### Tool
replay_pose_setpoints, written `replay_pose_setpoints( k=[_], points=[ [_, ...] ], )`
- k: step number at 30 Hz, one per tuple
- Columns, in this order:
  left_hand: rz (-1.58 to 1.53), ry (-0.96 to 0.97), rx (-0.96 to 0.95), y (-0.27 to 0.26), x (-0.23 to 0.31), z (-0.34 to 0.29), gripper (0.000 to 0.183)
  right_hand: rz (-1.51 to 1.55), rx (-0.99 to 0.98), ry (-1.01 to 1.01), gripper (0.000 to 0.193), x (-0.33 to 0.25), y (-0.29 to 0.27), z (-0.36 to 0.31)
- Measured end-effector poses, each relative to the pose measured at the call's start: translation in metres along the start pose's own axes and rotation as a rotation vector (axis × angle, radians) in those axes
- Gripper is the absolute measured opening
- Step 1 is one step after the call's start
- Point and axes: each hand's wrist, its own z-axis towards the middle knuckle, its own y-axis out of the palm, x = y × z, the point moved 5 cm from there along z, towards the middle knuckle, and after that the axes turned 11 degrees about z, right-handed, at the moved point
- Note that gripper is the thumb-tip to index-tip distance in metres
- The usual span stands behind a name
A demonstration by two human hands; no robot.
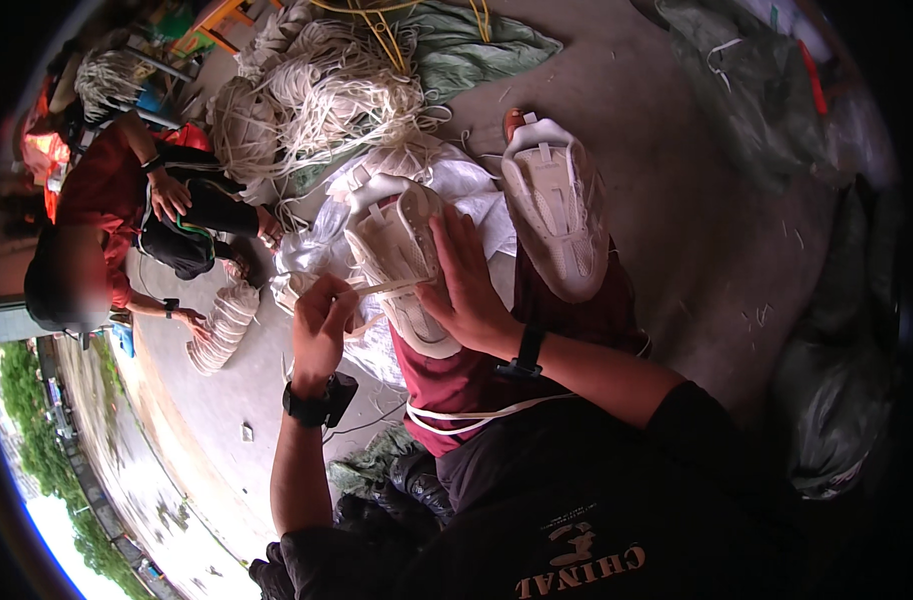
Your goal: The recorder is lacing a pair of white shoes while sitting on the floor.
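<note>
A pale beige sneaker (382, 235) lies over my left thigh, its tongue and eyelet rows facing up. My left hand (322, 325) is closed in a pinch on a flat, light shoelace (382, 288), which stretches across the sneaker toward my right thumb. Against the sneaker's right side lies my right hand (472, 285), its fingers extended along the upper and its thumb by the lace, steadying the shoe. A second pale sneaker (557, 210) rests on my right knee and shows no lace across its eyelets. More white laces (467, 415) lie over my lap.
A large heap of white laces (337, 100) lies ahead on a green sheet (467, 50). At left, a seated person (107, 210) reaches toward a stack of pale shoe pieces (227, 325). White sacking (377, 355) lies under my knees; dark green bags (747, 90) are at right.
</note>
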Motion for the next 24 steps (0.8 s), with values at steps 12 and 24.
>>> replay_pose_setpoints(
  k=[12, 24],
  points=[
    [0.969, 0.372, 0.399, 0.003, 0.042, -0.003, 0.007, 0.032, 0.001, -0.021, 0.085, 0.004, 0.003, 0.001],
    [0.432, 0.289, -0.123, 0.034, 0.053, 0.004, 0.045, 0.013, 0.004, -0.005, 0.084, 0.000, 0.001, 0.002]
  ],
)
